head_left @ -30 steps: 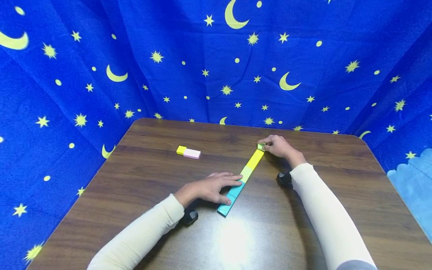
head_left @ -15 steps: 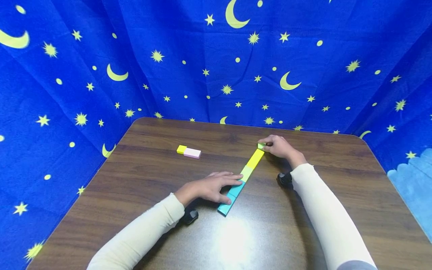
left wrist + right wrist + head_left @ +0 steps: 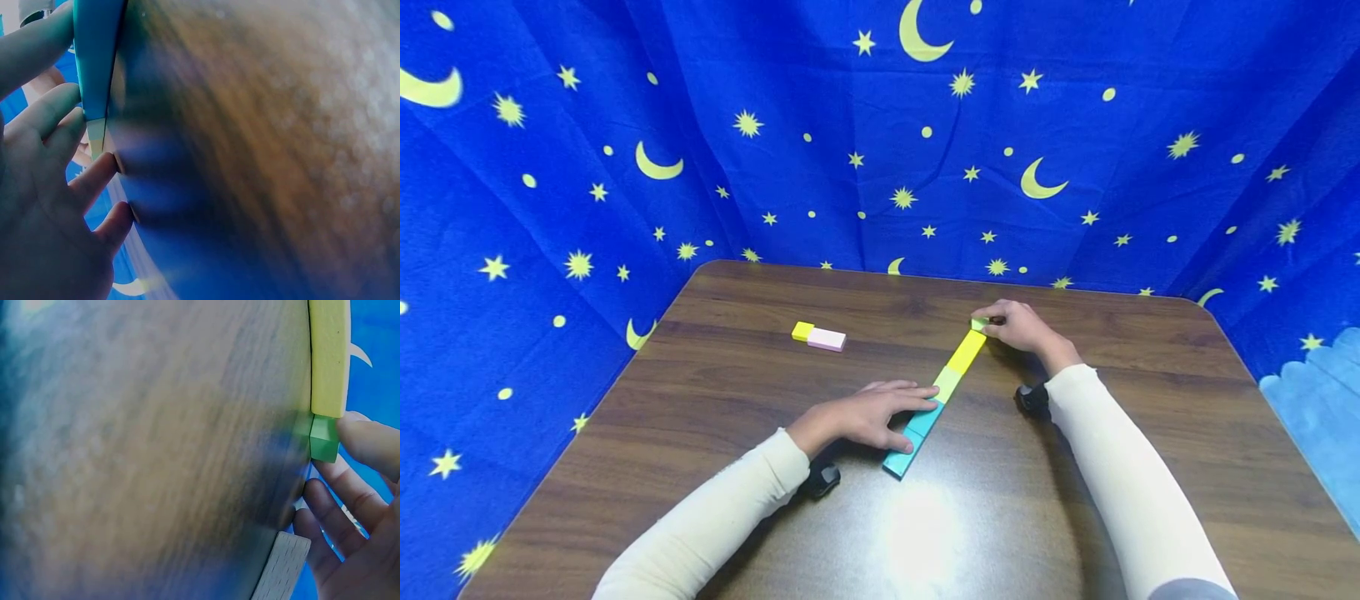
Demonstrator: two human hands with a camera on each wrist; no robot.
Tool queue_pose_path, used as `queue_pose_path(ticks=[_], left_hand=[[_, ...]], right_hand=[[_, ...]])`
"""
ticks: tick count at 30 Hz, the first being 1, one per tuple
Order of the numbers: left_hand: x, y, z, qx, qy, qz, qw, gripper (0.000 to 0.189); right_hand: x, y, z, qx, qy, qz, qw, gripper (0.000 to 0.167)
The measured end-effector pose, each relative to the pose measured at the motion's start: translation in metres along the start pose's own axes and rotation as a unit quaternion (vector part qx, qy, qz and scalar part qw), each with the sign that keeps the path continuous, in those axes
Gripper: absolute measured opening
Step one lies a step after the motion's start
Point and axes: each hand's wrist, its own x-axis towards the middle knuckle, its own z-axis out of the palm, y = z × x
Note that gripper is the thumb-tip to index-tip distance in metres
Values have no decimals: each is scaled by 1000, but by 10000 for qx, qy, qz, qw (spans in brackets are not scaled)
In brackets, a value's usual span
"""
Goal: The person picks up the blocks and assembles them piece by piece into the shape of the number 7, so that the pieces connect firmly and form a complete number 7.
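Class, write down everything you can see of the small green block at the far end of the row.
The small green block is plain and flat-sided, with angled faces in lighter and darker green, possibly painted wood. It appears to rest on the table at the far end of the row, end to end with a yellow block, seemingly touching it. The right hand pinches it, partly hiding it.

Table (image 3: pixel 1150 467) glare; wrist views seem soft.
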Motion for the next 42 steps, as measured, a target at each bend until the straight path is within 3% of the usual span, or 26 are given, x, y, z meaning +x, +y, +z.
queue_pose_path(ticks=[42], left_hand=[[-1,1,0,-8,21,-19,10000,67]], right_hand=[[3,6,4,37,61,-68,10000,31]])
